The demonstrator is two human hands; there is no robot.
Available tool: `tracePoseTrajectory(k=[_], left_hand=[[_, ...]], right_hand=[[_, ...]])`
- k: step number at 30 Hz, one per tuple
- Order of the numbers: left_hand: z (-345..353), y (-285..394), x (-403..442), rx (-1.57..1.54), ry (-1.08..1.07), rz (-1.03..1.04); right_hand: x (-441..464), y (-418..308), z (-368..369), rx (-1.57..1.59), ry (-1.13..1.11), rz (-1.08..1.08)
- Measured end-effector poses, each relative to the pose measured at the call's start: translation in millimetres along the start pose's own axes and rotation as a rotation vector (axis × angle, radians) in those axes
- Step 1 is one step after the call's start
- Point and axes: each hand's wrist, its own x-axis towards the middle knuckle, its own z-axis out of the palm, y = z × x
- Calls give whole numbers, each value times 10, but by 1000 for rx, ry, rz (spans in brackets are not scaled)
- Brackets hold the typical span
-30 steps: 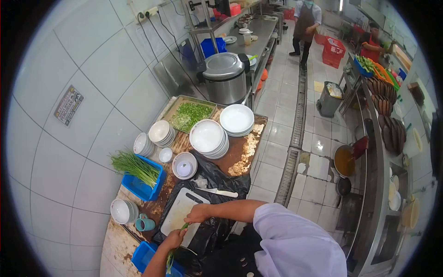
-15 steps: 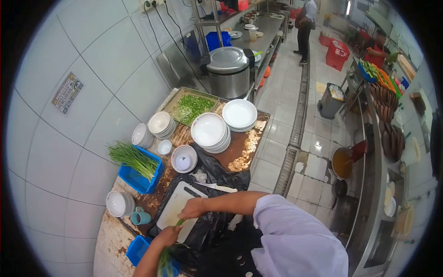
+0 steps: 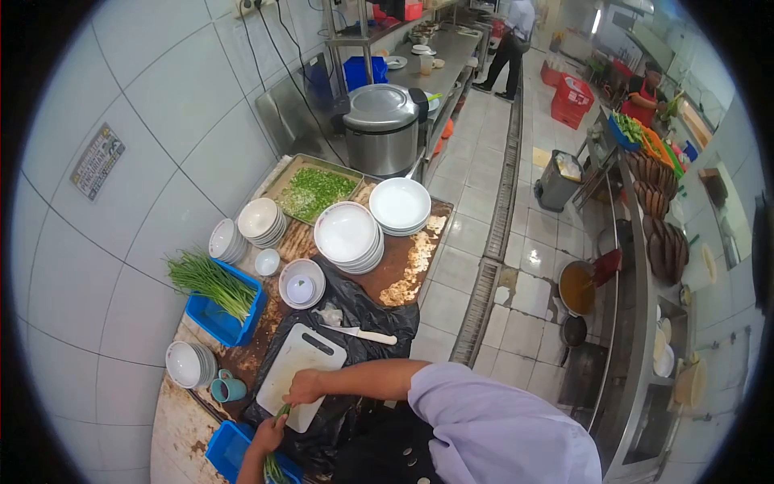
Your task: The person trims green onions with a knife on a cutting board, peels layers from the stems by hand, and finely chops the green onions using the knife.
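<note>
My left hand (image 3: 269, 435) is wrapped round a small bunch of green onions (image 3: 275, 468) at the lower edge of the white cutting board (image 3: 284, 359). The green tops hang down past it, over a blue bin (image 3: 226, 444). Just above, my right hand (image 3: 304, 388) is closed on the other end of the bunch, over the board. Its fingertips are partly hidden. A knife (image 3: 372, 335) with a pale handle lies beyond the board on black plastic (image 3: 395, 316).
More green onions (image 3: 211, 282) fill a blue basket (image 3: 242, 331) at left. Stacked bowls (image 3: 187, 365), plates (image 3: 347, 230), a teal mug (image 3: 229, 389) and a tray of chopped greens (image 3: 316, 191) crowd the table. Behind stands a large metal pot (image 3: 381, 133). Two people work farther off.
The view has shifted, so the table sits further left in the picture. My hands stay close together on the green onions, whose hanging tops have swung. The distant standing person has changed stance.
</note>
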Motion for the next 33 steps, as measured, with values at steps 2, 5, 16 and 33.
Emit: tracePoseTrajectory(k=[2,5,16,33], left_hand=[[117,477,-48,37,130,54],[165,765,29,81,173,80],[269,876,618,213,116,118],[233,956,713,305,120,179]], right_hand=[[-184,200,-52,-36,-47,8],[-372,302,-172,-37,-132,30],[-558,537,-479,-127,-400,316],[-595,776,-389,-281,-413,425]])
